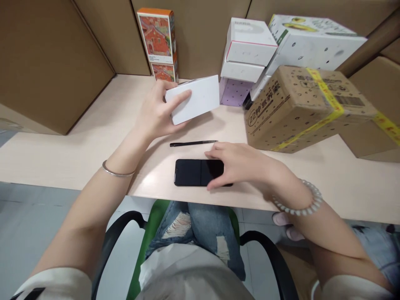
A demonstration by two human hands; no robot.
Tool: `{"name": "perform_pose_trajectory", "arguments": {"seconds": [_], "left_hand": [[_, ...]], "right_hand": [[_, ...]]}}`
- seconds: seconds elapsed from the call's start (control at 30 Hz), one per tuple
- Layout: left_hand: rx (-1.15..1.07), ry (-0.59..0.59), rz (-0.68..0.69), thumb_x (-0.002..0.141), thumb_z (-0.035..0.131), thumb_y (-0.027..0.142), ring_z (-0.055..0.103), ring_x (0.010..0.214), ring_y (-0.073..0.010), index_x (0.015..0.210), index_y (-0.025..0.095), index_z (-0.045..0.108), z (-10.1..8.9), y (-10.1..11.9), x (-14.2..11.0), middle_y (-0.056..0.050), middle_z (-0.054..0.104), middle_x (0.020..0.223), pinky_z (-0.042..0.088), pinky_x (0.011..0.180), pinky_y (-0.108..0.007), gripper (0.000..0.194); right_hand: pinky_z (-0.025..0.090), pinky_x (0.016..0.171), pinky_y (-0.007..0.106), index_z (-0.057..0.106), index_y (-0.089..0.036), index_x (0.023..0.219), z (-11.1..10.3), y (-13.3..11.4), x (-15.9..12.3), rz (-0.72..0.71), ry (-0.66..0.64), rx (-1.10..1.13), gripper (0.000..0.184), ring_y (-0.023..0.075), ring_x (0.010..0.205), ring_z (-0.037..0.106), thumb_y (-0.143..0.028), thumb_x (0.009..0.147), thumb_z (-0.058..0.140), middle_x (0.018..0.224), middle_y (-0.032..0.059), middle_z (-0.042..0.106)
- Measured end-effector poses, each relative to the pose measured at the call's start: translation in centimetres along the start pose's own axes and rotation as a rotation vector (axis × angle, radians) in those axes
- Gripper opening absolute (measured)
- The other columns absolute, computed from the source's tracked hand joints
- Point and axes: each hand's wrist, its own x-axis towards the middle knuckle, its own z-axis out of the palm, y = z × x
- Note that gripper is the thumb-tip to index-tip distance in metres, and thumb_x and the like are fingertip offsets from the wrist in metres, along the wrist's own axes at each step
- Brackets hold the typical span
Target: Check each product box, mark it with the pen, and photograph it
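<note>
My left hand (161, 109) is closed around a white box (196, 100), held tilted above the table with the index finger along its face. Lower down, a black smartphone (189, 172) lies flat with its dark screen up. My right hand (239, 163) spans the phone's right end, thumb at the near edge and fingers at the far edge, hiding that end. Between the white box and the phone lies a thin black pen (193, 143), its tip close to my right fingers.
Two orange-and-white picture boxes (156, 37) are stacked at the back. To the right stand white boxes (250, 46), a purple box (234, 91) and a brown carton (296, 108) with yellow tape. A large brown panel (53, 62) bounds the left. The table's front edge (200, 201) is near my lap.
</note>
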Motion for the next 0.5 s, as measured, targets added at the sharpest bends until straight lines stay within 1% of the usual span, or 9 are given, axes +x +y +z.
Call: {"name": "perform_pose_trajectory", "arguments": {"seconds": [0.03, 0.07, 0.13, 0.2, 0.27, 0.33, 0.37, 0.43, 0.5], "left_hand": [[0.002, 0.001, 0.003, 0.089, 0.077, 0.061, 0.053, 0.143, -0.0401, 0.158, 0.036, 0.043, 0.1, 0.0, 0.0, -0.015, 0.050, 0.150, 0.052, 0.114, -0.064, 0.080], [0.002, 0.002, 0.006, 0.089, 0.077, 0.061, 0.053, 0.142, -0.0399, 0.158, 0.036, 0.043, 0.1, -0.1, 0.0, -0.015, 0.050, 0.150, 0.051, 0.114, -0.064, 0.081], [-0.007, 0.005, 0.004, 0.088, 0.078, 0.060, 0.053, 0.142, -0.0411, 0.158, 0.035, 0.044, 0.2, -0.2, 0.0, -0.015, 0.049, 0.150, 0.050, 0.115, -0.065, 0.082], [-0.015, 0.010, -0.002, 0.087, 0.078, 0.060, 0.053, 0.142, -0.0432, 0.158, 0.036, 0.044, 0.3, -0.3, -0.1, -0.016, 0.049, 0.150, 0.049, 0.115, -0.067, 0.082], [-0.010, 0.013, 0.002, 0.086, 0.078, 0.061, 0.053, 0.142, -0.0442, 0.157, 0.036, 0.045, 0.3, -0.3, -0.1, -0.016, 0.049, 0.149, 0.049, 0.115, -0.068, 0.083], [0.004, 0.027, 0.014, 0.086, 0.078, 0.061, 0.055, 0.140, -0.0432, 0.157, 0.036, 0.045, 0.3, -0.2, -0.1, -0.016, 0.050, 0.147, 0.050, 0.114, -0.067, 0.083], [0.009, 0.039, 0.020, 0.086, 0.078, 0.062, 0.056, 0.139, -0.0423, 0.157, 0.036, 0.046, 0.3, -0.2, -0.1, -0.016, 0.051, 0.145, 0.051, 0.113, -0.066, 0.083], [0.001, 0.062, 0.031, 0.085, 0.078, 0.064, 0.058, 0.135, -0.0408, 0.156, 0.036, 0.047, 0.4, -0.1, -0.1, -0.015, 0.052, 0.142, 0.053, 0.111, -0.065, 0.082], [-0.054, 0.079, 0.004, 0.086, 0.076, 0.065, 0.059, 0.133, -0.0400, 0.154, 0.036, 0.051, 0.7, -0.1, 0.0, -0.014, 0.053, 0.139, 0.054, 0.110, -0.065, 0.079]], "right_hand": [[0.051, 0.078, 0.038, 0.077, -0.017, 0.110, 0.0, -0.2, -0.3, -0.012, -0.016, 0.010, 0.066, 0.0301, 0.098, 0.070, -0.067, 0.071, 0.092, 0.111, 0.0118, 0.074], [0.052, 0.081, 0.039, 0.076, -0.015, 0.115, 0.1, -0.4, -0.5, -0.014, -0.026, 0.011, 0.068, 0.0312, 0.100, 0.070, -0.062, 0.069, 0.095, 0.114, 0.0131, 0.073], [0.053, 0.084, 0.040, 0.074, -0.013, 0.115, 0.4, -0.7, -0.6, -0.012, -0.029, 0.018, 0.059, 0.0313, 0.101, 0.069, -0.049, 0.073, 0.095, 0.112, 0.0134, 0.071], [0.054, 0.082, 0.040, 0.072, -0.013, 0.113, 0.9, -0.6, -0.4, -0.033, -0.005, 0.059, 0.050, 0.0299, 0.097, 0.069, -0.039, 0.074, 0.090, 0.111, 0.0131, 0.070], [0.054, 0.080, 0.040, 0.067, -0.014, 0.115, 1.3, -0.3, 0.0, -0.083, 0.050, 0.117, 0.051, 0.0291, 0.094, 0.069, -0.033, 0.072, 0.086, 0.114, 0.0138, 0.070], [0.056, 0.081, 0.040, 0.063, -0.015, 0.122, 1.6, 0.2, 0.3, -0.138, 0.148, 0.175, 0.056, 0.0297, 0.096, 0.070, -0.030, 0.071, 0.081, 0.116, 0.0134, 0.072], [0.056, 0.083, 0.041, 0.062, -0.016, 0.125, 1.7, 0.4, 0.4, -0.156, 0.217, 0.198, 0.059, 0.0305, 0.099, 0.071, -0.030, 0.071, 0.079, 0.116, 0.0128, 0.073], [0.058, 0.087, 0.042, 0.059, -0.019, 0.132, 1.7, 0.7, 0.4, -0.149, 0.390, 0.222, 0.065, 0.0324, 0.107, 0.073, -0.031, 0.071, 0.078, 0.121, 0.0120, 0.074], [0.060, 0.092, 0.044, 0.055, -0.023, 0.137, 1.7, 1.1, 0.4, -0.100, 0.592, 0.237, 0.072, 0.0342, 0.118, 0.071, -0.032, 0.070, 0.079, 0.131, 0.0120, 0.072]]}}
